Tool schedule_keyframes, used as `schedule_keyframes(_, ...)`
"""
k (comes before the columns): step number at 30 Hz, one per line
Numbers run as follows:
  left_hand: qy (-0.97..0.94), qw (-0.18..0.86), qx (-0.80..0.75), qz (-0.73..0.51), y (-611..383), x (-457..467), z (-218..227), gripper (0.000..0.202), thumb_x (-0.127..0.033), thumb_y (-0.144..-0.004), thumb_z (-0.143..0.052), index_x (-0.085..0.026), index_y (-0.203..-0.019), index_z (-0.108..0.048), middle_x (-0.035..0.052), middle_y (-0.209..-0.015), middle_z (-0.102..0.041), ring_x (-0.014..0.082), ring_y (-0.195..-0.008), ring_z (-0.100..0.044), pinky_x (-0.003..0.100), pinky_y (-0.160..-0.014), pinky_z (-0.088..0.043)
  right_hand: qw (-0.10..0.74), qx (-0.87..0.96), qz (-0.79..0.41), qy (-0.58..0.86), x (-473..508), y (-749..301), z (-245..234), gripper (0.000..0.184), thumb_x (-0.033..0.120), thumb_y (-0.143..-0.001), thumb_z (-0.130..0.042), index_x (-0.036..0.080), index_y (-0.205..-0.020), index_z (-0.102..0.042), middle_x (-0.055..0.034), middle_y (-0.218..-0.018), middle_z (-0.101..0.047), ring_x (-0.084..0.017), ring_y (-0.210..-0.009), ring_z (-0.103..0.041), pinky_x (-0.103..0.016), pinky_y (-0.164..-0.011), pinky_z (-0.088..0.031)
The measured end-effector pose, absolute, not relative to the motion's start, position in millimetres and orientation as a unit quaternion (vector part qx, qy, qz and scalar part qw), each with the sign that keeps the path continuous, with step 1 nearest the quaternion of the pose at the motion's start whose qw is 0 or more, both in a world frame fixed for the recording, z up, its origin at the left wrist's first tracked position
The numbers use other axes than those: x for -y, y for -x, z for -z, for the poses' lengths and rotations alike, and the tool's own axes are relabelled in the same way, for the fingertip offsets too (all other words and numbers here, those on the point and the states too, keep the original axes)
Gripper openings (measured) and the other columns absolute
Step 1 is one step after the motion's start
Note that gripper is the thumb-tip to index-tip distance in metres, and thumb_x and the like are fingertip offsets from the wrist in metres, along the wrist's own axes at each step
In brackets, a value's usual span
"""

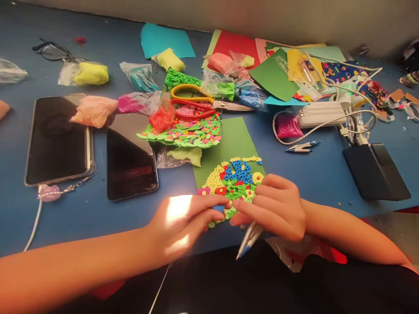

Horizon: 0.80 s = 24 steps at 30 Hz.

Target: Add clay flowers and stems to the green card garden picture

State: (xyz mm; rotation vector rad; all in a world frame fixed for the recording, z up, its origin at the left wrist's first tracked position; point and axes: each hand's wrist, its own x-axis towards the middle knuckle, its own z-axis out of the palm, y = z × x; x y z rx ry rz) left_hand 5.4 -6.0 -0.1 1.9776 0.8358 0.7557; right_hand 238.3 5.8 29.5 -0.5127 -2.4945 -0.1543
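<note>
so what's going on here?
A person is working with both bare hands over a green sheet partly covered in small coloured pieces. The left hand pinches a small blue lump between its fingers. The right hand holds a pen pointing down, its index fingertip close to the left one; whether they touch is unclear. Behind, scissors lie on another decorated piece.

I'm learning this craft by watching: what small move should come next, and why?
Probably pinch a bit off the blue lump with the right hand. The left hand holds the lump, the right fingertips are close beside it, and the decorated green card already carries small blue pieces.
</note>
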Motion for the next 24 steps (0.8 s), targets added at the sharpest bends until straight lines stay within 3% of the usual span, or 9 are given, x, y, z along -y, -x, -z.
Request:
schedule_keyframes(2, -0.789, 0.445, -0.309, -0.288, -8.8, 5.2, -4.6, 0.028, -0.031, -0.100, -0.045, -0.021, -0.096, -0.070, -0.0053, -0.067, -0.071, 0.0050, -0.046, -0.058, 0.012, -0.050, -0.046, 0.300, 0.935, 0.079, 0.172, 2.1, -230.6, -28.2, 0.021, 0.020, -0.085, -0.066, 0.002, -0.096, -0.066, 0.0057, -0.051, -0.049, -0.008, -0.045, -0.042, -0.027, -0.044, -0.027)
schedule_keyframes(6, -0.798, 0.441, -0.273, -0.307, -12.5, 5.7, -9.2, 0.029, -0.030, -0.100, -0.046, -0.019, -0.090, -0.070, -0.0046, -0.070, -0.072, 0.0041, -0.046, -0.057, 0.012, -0.049, -0.044, 0.336, 0.925, 0.085, 0.158, 9.3, -223.7, -24.5, 0.015, 0.013, -0.084, -0.058, 0.003, -0.086, -0.069, 0.0024, -0.054, -0.052, -0.009, -0.046, -0.043, -0.027, -0.043, -0.028)
schedule_keyframes(11, -0.806, 0.422, -0.269, -0.316, -12.7, 8.7, -6.7, 0.030, -0.031, -0.099, -0.048, -0.021, -0.082, -0.071, -0.0043, -0.073, -0.075, 0.0064, -0.058, -0.066, 0.012, -0.057, -0.049, 0.351, 0.919, 0.086, 0.154, 11.7, -219.2, -19.8, 0.017, 0.014, -0.086, -0.056, 0.006, -0.078, -0.069, 0.0026, -0.053, -0.049, -0.009, -0.046, -0.041, -0.026, -0.043, -0.027)
schedule_keyframes(19, -0.826, 0.387, -0.274, -0.304, -12.6, 10.6, -5.3, 0.020, -0.024, -0.099, -0.046, -0.018, -0.088, -0.062, -0.0013, -0.072, -0.069, 0.0088, -0.061, -0.063, 0.016, -0.061, -0.049, 0.303, 0.938, -0.007, 0.167, 1.0, -227.8, -23.8, 0.031, 0.013, -0.094, -0.035, 0.017, -0.069, -0.054, 0.0047, -0.050, -0.041, -0.010, -0.047, -0.034, -0.027, -0.048, -0.030)
schedule_keyframes(22, -0.831, 0.361, -0.291, -0.306, -9.0, 8.7, -3.9, 0.013, -0.017, -0.096, -0.045, -0.018, -0.093, -0.057, -0.0007, -0.074, -0.065, 0.0099, -0.063, -0.059, 0.019, -0.060, -0.048, 0.289, 0.922, -0.067, 0.248, -7.6, -248.6, -29.7, 0.033, 0.014, -0.095, -0.033, 0.022, -0.066, -0.045, 0.0043, -0.050, -0.043, -0.010, -0.046, -0.037, -0.025, -0.049, -0.034)
schedule_keyframes(24, -0.850, 0.344, -0.248, -0.311, -6.9, 7.8, -2.6, 0.015, -0.011, -0.095, -0.041, -0.017, -0.099, -0.055, 0.0024, -0.080, -0.064, 0.0122, -0.070, -0.060, 0.021, -0.065, -0.050, 0.327, 0.883, -0.083, 0.327, -13.7, -264.5, -30.2, 0.031, 0.015, -0.095, -0.036, 0.022, -0.067, -0.048, 0.0023, -0.052, -0.050, -0.010, -0.046, -0.041, -0.025, -0.049, -0.037)
